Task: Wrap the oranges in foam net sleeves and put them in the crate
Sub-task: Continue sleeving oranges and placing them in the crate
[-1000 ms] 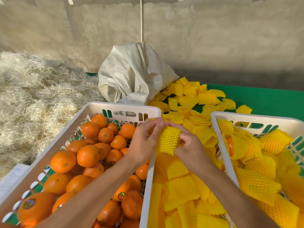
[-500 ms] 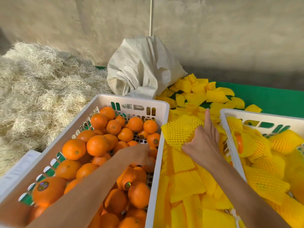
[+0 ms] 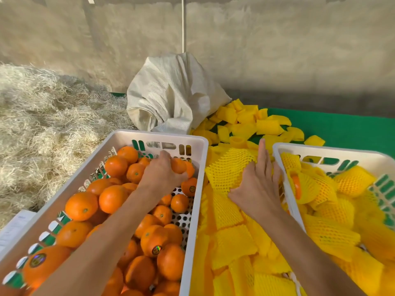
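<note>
Left hand (image 3: 160, 175) curled round a glossy round orange (image 3: 178, 165) at the far end of the white slotted plastic crate (image 3: 193, 210). Right hand (image 3: 257, 184), fingers straight, pressing a stretched yellow foam net sleeve (image 3: 226, 167) between both crates.

Nothing was legible; round stickers (image 3: 156, 249) sat on several oranges (image 3: 81, 206) in the left crate (image 3: 198, 189), print too small; a paper sheet (image 3: 15, 227) at the crate's left edge was blurred.
</note>
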A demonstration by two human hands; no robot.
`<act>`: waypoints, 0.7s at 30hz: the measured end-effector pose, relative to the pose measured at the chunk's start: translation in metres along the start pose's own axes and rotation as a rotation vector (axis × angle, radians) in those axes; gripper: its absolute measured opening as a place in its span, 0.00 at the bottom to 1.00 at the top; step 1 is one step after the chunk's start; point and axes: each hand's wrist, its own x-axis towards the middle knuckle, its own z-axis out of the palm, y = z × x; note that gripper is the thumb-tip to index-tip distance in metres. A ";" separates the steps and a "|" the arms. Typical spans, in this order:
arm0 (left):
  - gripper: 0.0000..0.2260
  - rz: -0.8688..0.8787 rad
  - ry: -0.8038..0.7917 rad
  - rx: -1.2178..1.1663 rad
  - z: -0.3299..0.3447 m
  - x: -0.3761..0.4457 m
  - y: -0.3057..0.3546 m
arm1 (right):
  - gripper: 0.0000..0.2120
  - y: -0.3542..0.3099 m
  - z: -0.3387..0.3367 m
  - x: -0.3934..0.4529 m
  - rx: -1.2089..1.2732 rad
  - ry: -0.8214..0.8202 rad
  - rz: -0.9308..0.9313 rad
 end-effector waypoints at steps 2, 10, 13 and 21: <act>0.31 0.108 0.150 -0.323 -0.006 -0.002 0.007 | 0.23 -0.001 -0.001 0.000 -0.075 0.007 0.026; 0.23 0.325 -0.577 -0.988 0.013 -0.038 0.050 | 0.21 -0.006 -0.011 -0.008 -0.006 0.063 -0.045; 0.32 0.334 -0.769 -1.069 0.008 -0.035 0.042 | 0.25 -0.005 -0.020 -0.009 0.037 0.003 -0.117; 0.19 0.428 -0.745 -0.908 0.004 -0.031 0.039 | 0.32 0.004 -0.046 -0.011 0.053 -0.108 -0.259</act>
